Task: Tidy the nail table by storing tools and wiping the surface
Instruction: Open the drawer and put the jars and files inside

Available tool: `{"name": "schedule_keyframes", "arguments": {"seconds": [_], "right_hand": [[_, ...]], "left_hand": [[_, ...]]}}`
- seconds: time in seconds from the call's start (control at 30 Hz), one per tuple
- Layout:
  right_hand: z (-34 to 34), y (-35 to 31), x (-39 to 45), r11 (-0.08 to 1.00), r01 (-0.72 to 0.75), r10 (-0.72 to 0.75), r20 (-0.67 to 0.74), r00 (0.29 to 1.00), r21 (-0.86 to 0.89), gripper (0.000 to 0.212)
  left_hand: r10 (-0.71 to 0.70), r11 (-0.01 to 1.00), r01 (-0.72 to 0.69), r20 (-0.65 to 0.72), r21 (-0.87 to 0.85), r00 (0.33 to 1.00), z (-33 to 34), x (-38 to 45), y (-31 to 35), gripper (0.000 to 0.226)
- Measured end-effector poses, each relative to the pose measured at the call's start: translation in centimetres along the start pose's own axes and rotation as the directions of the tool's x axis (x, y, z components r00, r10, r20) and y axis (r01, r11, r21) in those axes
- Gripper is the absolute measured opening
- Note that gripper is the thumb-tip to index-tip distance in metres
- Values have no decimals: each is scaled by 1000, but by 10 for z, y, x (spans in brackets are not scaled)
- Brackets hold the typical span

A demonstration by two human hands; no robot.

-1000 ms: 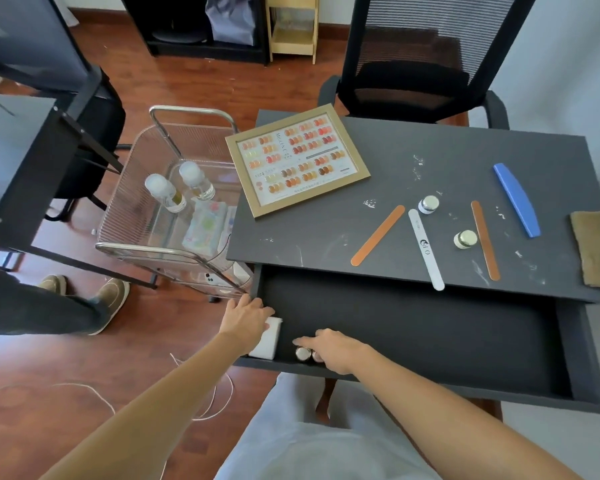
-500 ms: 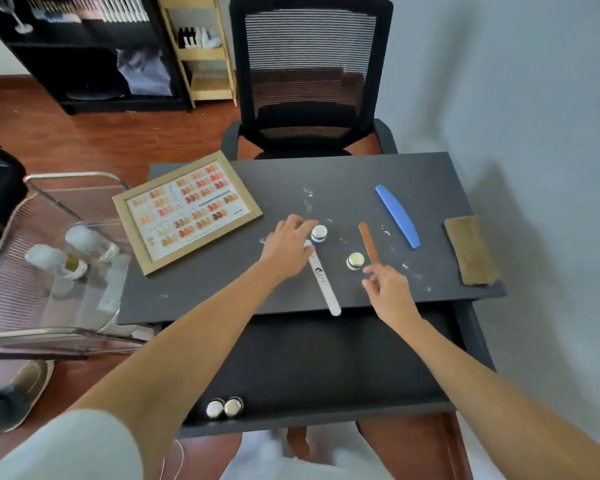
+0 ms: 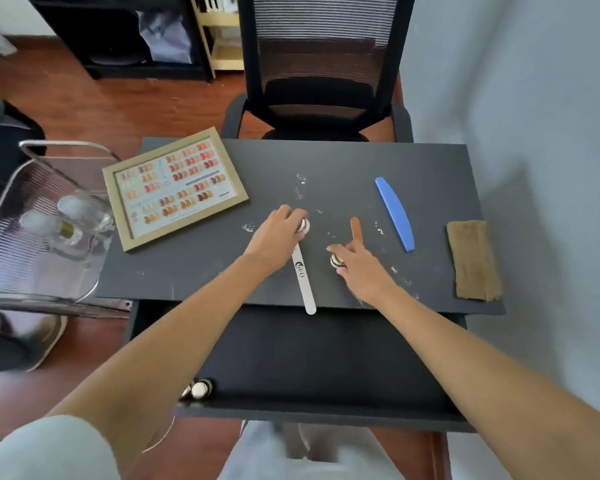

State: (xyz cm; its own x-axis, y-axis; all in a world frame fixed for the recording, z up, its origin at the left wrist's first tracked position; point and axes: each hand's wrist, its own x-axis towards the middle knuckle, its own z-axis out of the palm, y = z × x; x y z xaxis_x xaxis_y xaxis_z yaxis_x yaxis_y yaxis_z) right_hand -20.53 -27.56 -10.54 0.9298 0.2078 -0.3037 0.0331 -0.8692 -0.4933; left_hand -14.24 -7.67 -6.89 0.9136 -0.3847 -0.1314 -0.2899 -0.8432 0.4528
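My left hand (image 3: 274,237) closes its fingers around a small silver-capped jar (image 3: 304,226) on the dark nail table (image 3: 343,161). My right hand (image 3: 361,268) pinches a second small jar (image 3: 336,260) with thumb and forefinger. A white nail file (image 3: 303,280) lies between my hands, reaching the table's front edge. An orange file (image 3: 356,228) shows just beyond my right fingers. A blue file (image 3: 395,213) lies further right. A brown cloth (image 3: 473,259) sits at the right edge. The open drawer (image 3: 326,358) below holds two small jars (image 3: 198,389) at its front left.
A framed nail colour chart (image 3: 174,188) lies at the table's back left. A wire trolley (image 3: 42,220) with clear bottles stands to the left. A black mesh chair (image 3: 319,81) faces the table's far side. White specks dot the tabletop. A wall is close on the right.
Both hands left the drawer's front left corner, where two jars now stay, and reached up onto the tabletop. Each hand has now closed on a small jar.
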Motion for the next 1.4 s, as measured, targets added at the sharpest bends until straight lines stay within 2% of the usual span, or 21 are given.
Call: {"name": "schedule_keyframes", "arguments": {"seconds": [0.07, 0.1, 0.17, 0.27, 0.33, 0.37, 0.43, 0.53, 0.63, 0.7, 0.8, 0.93, 1.07, 1.27, 1.4], "right_hand": [[5, 1, 3, 1000, 24, -24, -9, 1000, -1, 46], [8, 0, 3, 1000, 26, -26, -22, 999, 4, 43], [14, -4, 0, 999, 12, -9, -74, 997, 42, 40], [23, -16, -22, 987, 38, 6, -265, 964, 159, 30], [31, -27, -48, 969, 130, -51, -349, 936, 208, 28], [38, -32, -63, 963, 179, -100, -348, 932, 204, 28], [58, -45, -92, 952, 222, -168, -247, 954, 211, 28], [93, -63, -115, 961, 113, -124, 30, 992, 252, 30], [122, -79, -111, 981, -40, -13, 269, 963, 191, 27], [136, -93, -105, 986, -100, 48, 343, 938, 135, 25], [154, -112, -99, 979, -174, 120, 402, 908, 102, 25], [173, -130, -97, 974, -214, 164, 432, 887, 70, 28], [185, -146, -94, 961, -260, 198, 424, 884, 93, 32], [196, -163, -85, 956, -262, 178, 454, 873, 131, 32], [199, -164, -87, 954, -281, 206, 456, 865, 102, 36]], "left_hand": [[86, 990, -90, -43, -107, 995, -14, -41, -8, 26], [137, 981, -137, -10, -135, 991, -18, -64, -14, 25], [184, 975, -159, 164, -157, 969, -15, -111, -30, 25], [93, 996, -79, 439, -49, 894, 9, -164, -61, 29], [-2, 999, -22, 516, 41, 857, 28, -186, -81, 29], [-41, 997, -1, 535, 78, 844, 36, -193, -91, 29], [-88, 990, 10, 563, 141, 822, 48, -202, -107, 29], [-116, 982, 1, 596, 190, 794, 61, -208, -126, 30], [-128, 986, 32, 620, 164, 774, 69, -212, -137, 33], [-116, 991, 43, 643, 127, 757, 72, -215, -143, 36], [-103, 994, 100, 690, 45, 717, 76, -223, -153, 41], [-112, 959, 265, 727, -99, 678, 75, -231, -165, 30], [-149, 905, 399, 769, -148, 622, 70, -231, -172, 45], [-144, 876, 454, 807, -165, 572, 59, -225, -168, 56], [-158, 862, 481, 818, -158, 553, 57, -225, -164, 55]]}}
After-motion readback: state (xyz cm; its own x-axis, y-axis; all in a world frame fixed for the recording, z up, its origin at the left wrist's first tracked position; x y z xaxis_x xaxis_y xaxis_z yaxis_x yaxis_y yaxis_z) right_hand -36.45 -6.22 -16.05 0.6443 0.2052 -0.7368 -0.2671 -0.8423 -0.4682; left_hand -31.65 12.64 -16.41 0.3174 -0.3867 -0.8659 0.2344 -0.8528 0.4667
